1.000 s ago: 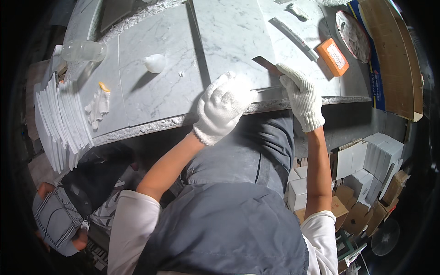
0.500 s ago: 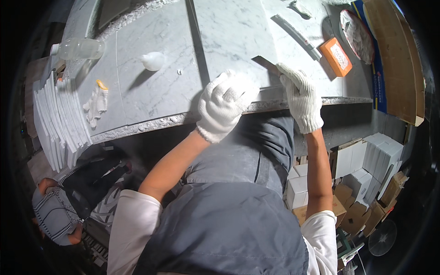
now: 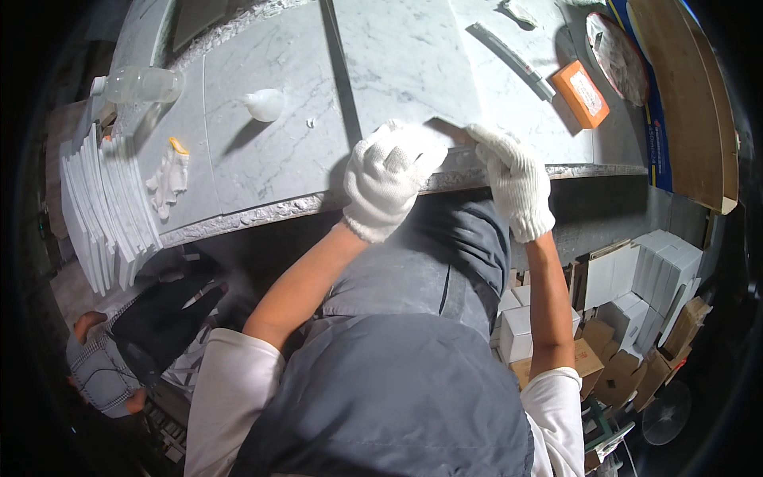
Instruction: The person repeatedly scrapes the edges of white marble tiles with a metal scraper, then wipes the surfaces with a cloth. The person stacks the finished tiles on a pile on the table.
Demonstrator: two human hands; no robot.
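Closes on dark flat strip with right hand, gloved in white knit, fingers drawn around near end. Position of strip: over front part of grey-veined worktop, between both hands, free end toward upper left. Left hand: same white knit, fingers curled, at front edge of worktop; contents of grip hidden, cannot tell. Pale grey piece between gloves, at rough edge; partly covered, kind unclear.

On worktop, left of hands: white bulb, narrow tip to left; small white crumb near bulb; translucent bottle, lying on side; loose white glove with yellow end, limp; white slabs, close-packed row, far left.

On worktop, right of hands: grey tube, lying aslant; orange box, near lower end of tube; round plastic-wrapped bundle; brown cardboard along right end.

Below, right: white cartons, stacked. Below, left: another person, grey clothing with checked trim.
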